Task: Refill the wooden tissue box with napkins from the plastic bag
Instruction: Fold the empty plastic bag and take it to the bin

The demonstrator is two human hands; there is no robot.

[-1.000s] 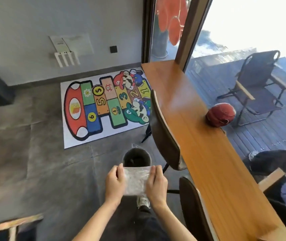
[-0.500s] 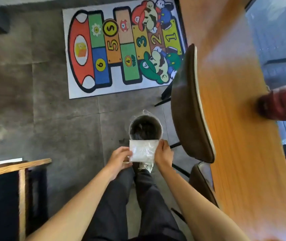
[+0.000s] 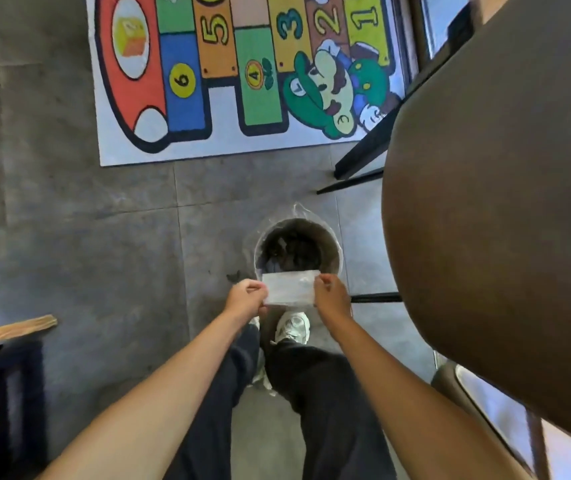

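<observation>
I hold a flat clear plastic bag (image 3: pixel 289 288) stretched between both hands, low over the floor. My left hand (image 3: pixel 246 298) pinches its left edge and my right hand (image 3: pixel 332 294) pinches its right edge. The bag hangs just at the near rim of a round bin (image 3: pixel 333 261) lined with clear plastic, dark inside. The wooden tissue box is not in view, and no napkins show.
A large brown chair back (image 3: pixel 495 216) fills the right side, close to my right arm. A colourful hopscotch mat (image 3: pixel 242 77) lies on the grey floor beyond the bin. A wooden-edged piece of furniture (image 3: pixel 7 330) stands at the left. My legs and a white shoe (image 3: pixel 292 327) are below.
My head has tilted further down and moved closer, so the counter left the view and the chair back fills the right. Both hands lowered the bag towards the bin's rim.
</observation>
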